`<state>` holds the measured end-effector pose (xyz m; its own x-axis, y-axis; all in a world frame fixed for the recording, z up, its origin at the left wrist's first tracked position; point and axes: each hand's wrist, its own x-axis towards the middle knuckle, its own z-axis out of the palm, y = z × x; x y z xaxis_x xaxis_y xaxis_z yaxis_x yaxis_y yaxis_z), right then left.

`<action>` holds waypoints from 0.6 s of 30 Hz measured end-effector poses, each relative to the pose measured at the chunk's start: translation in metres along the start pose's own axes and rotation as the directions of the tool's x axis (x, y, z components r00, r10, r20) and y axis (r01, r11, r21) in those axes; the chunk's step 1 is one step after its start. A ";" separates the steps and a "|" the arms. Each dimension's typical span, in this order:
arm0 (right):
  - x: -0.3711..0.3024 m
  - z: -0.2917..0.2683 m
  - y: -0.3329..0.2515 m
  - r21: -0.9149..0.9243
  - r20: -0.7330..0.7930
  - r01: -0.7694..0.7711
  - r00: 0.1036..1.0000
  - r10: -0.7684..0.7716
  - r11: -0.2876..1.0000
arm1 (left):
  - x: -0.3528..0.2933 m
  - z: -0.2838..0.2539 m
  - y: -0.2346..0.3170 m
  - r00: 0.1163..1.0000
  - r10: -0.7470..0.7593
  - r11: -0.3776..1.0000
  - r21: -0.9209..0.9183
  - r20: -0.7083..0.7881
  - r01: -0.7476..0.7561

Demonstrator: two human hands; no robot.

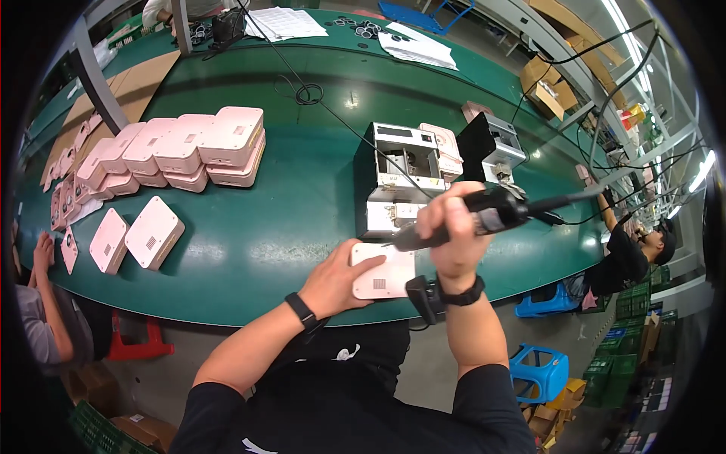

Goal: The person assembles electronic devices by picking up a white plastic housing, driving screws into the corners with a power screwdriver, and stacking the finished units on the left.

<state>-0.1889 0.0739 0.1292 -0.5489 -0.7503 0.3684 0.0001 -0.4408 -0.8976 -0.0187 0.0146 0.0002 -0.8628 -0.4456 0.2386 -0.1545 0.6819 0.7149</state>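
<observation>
Near the front edge of the green table lies a pale pink square case (386, 276) with a small grille and rounded corners. My left hand (338, 278) grips its left side, fingers over the top face. In my right hand (457, 236) is a black electric screwdriver (484, 216), held tilted, its tip pointing left over the case's upper edge. A cable runs from its back end to the right. Whether the tip touches the case I cannot tell. Just beyond stands a black and silver screw feeder (397, 178).
Stacked pink cases (178, 147) fill the left, with two loose ones (155, 233) nearer. A second machine (491, 144) stands right of the feeder. A black cable (308, 94) hangs across the table. Co-workers sit at left (49, 303) and right (631, 253).
</observation>
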 end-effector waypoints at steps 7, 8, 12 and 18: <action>0.030 -0.020 -0.012 -0.068 -0.083 0.181 0.979 -0.186 0.981 | -0.009 -0.023 -0.005 0.997 -0.079 0.995 0.058 -0.018 0.080; 0.034 -0.022 -0.007 -0.084 -0.089 0.167 0.981 -0.174 0.982 | -0.009 -0.023 -0.006 0.996 -0.088 0.994 0.064 -0.019 0.089; 0.030 -0.030 0.000 -0.106 -0.086 0.108 0.989 -0.118 0.988 | -0.004 -0.021 -0.010 0.997 -0.073 0.996 0.052 -0.023 0.074; -0.017 -0.033 -0.015 0.003 -0.025 0.007 1.000 -0.007 1.000 | -0.005 -0.022 -0.013 0.997 -0.071 0.996 0.055 -0.038 0.073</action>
<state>-0.2073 0.1093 0.1287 -0.5695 -0.7346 0.3688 -0.0010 -0.4480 -0.8940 -0.0012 -0.0050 0.0043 -0.8310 -0.5146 0.2115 -0.2435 0.6782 0.6933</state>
